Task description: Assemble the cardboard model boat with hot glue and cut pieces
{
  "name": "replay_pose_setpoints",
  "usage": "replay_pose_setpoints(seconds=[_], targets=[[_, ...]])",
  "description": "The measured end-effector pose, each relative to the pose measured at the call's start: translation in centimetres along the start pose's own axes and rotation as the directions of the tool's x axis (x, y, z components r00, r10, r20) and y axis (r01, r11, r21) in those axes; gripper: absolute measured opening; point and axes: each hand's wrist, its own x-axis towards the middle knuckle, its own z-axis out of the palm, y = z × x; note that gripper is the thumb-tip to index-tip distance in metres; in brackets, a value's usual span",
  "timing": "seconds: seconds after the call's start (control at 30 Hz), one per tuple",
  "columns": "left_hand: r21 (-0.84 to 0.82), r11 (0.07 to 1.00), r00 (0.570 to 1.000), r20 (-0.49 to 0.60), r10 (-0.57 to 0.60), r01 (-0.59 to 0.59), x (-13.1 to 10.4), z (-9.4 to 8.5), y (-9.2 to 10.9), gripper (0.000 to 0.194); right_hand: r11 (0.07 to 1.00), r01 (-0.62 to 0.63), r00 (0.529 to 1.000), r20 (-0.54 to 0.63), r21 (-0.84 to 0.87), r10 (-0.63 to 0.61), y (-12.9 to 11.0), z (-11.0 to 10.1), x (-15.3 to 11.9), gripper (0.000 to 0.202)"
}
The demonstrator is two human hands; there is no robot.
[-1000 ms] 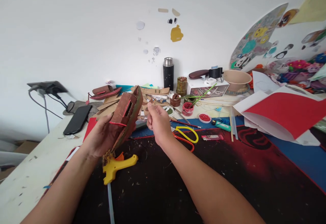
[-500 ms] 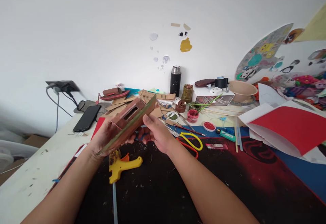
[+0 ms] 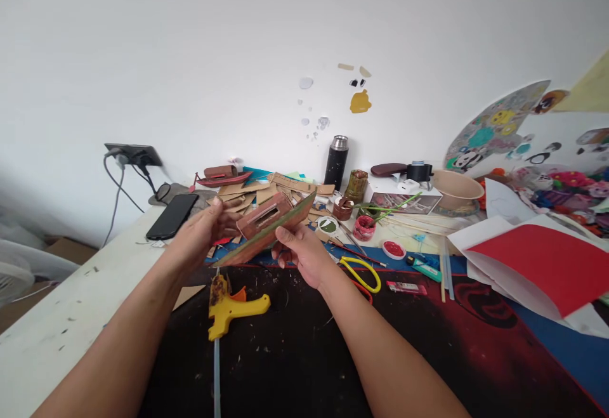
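Note:
A small model boat (image 3: 271,231), with a brown cabin and a green-edged hull, is held tilted above the dark mat. My right hand (image 3: 304,250) grips its side, thumb on the green edge and fingers underneath. My left hand (image 3: 202,228) is just left of the cabin, its fingers apart and nothing in them. Below the boat lies a yellow glue gun (image 3: 233,307) with a long glue stick pointing toward me. Scissors with yellow and orange handles (image 3: 361,273) rest right of my right hand.
Cardboard scraps (image 3: 280,183) and a second, red model boat (image 3: 223,177) are at the back. Open paint pots (image 3: 365,228), a black thermos (image 3: 337,163) and a white box (image 3: 404,201) stand along the wall. A phone (image 3: 172,216) lies left, red paper (image 3: 537,262) right.
My left hand has let go of the model boat and moved off its left end, fingers spreading. My right hand keeps hold of the boat. The view has shifted slightly.

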Motion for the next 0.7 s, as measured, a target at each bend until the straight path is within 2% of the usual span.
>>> replay_pose_setpoints(seconds=[0.03,0.07,0.17,0.2,0.3,0.4,0.5,0.7], targets=[[0.122,0.987,0.982,-0.143,0.123,-0.106,0.1,-0.3,0.2,0.052,1.000,0.000,1.000,0.001,-0.007,0.000,0.1,0.0,0.0,0.061],[0.160,0.972,0.956,-0.209,0.203,-0.171,0.0,-0.5,0.4,0.044,1.000,-0.003,1.000,0.005,-0.013,0.003,0.1,0.0,0.0,0.061],[0.283,0.908,0.881,-0.276,0.385,-0.308,-0.8,-0.5,1.1,0.027,1.000,-0.012,1.000,0.003,-0.020,0.012,0.3,0.0,-0.1,0.061],[0.327,0.894,0.876,-0.270,0.400,-0.307,-1.2,-0.3,1.3,0.025,1.000,-0.013,1.000,-0.004,-0.022,0.013,0.4,0.1,-0.1,0.061],[0.436,0.847,0.907,-0.141,0.397,-0.304,-1.8,0.1,1.5,0.022,1.000,-0.003,0.999,-0.033,-0.029,0.002,0.5,0.0,-0.1,0.059],[0.413,0.845,0.925,-0.018,0.381,-0.340,-1.8,0.0,1.5,0.021,0.999,0.011,0.999,-0.050,-0.033,-0.013,0.6,0.0,-0.1,0.055],[0.365,0.866,0.932,0.019,0.361,-0.343,-1.5,0.0,1.7,0.023,0.999,0.013,0.999,-0.050,-0.038,-0.015,0.5,0.0,-0.1,0.053],[0.400,0.849,0.934,0.057,0.352,-0.345,-1.4,0.8,2.3,0.022,0.999,0.017,0.998,-0.053,-0.042,-0.019,0.3,0.1,-0.2,0.055]])
